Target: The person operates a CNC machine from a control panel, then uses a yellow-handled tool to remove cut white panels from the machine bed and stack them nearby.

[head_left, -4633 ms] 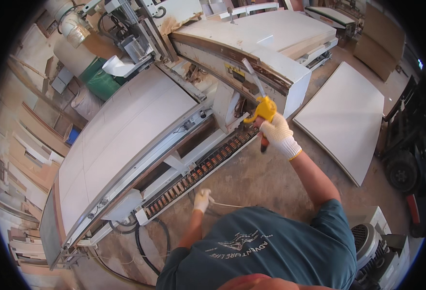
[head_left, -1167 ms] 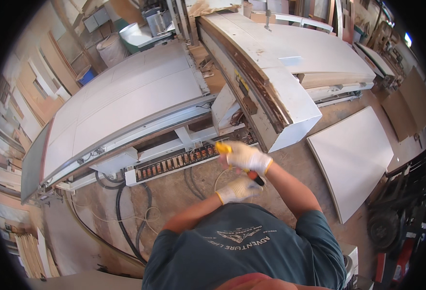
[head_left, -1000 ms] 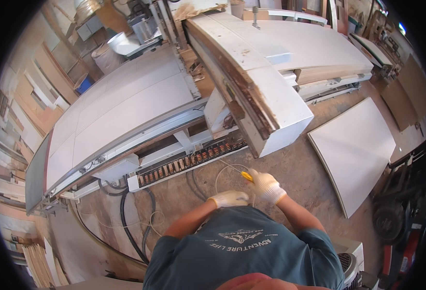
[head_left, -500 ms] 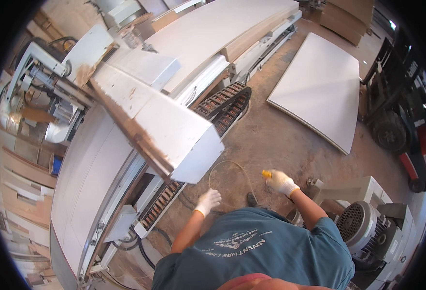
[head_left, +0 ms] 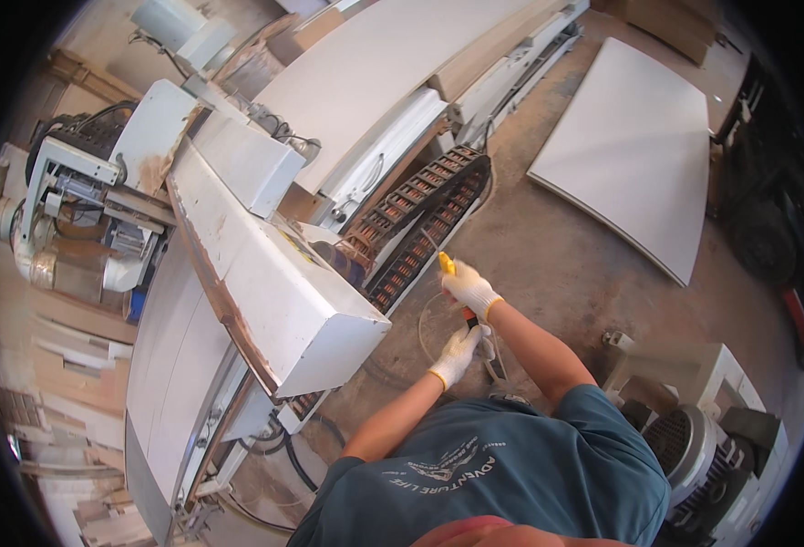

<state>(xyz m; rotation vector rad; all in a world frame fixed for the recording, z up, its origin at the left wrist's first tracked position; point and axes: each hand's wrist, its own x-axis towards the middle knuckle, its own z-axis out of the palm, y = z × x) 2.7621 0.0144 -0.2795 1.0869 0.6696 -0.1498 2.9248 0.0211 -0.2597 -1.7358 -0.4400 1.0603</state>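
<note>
My right hand (head_left: 471, 290), in a white knit glove with a yellow cuff, is closed on a yellow tool (head_left: 446, 263) with a thin tip pointing up and left. Just below it, my left hand (head_left: 458, 356), gloved the same way, is closed around the lower end of an orange and black piece (head_left: 470, 317). That piece lies between the two hands; whether it joins the yellow tool is hidden. Both hands are in front of my body, near the corner of a long white machine beam (head_left: 274, 301).
A black cable chain (head_left: 425, 223) runs along the machine bed, which carries a large pale panel (head_left: 356, 73). Another white panel (head_left: 634, 159) lies at the far right, beside a dark forklift (head_left: 762, 201). A motor (head_left: 685, 447) stands to my right. Hoses (head_left: 304, 465) lie on the floor.
My right hand has moved left and up with the yellow tool. My left hand, open before, has moved right, close under it, and closed on the orange and black piece. The view has shifted.
</note>
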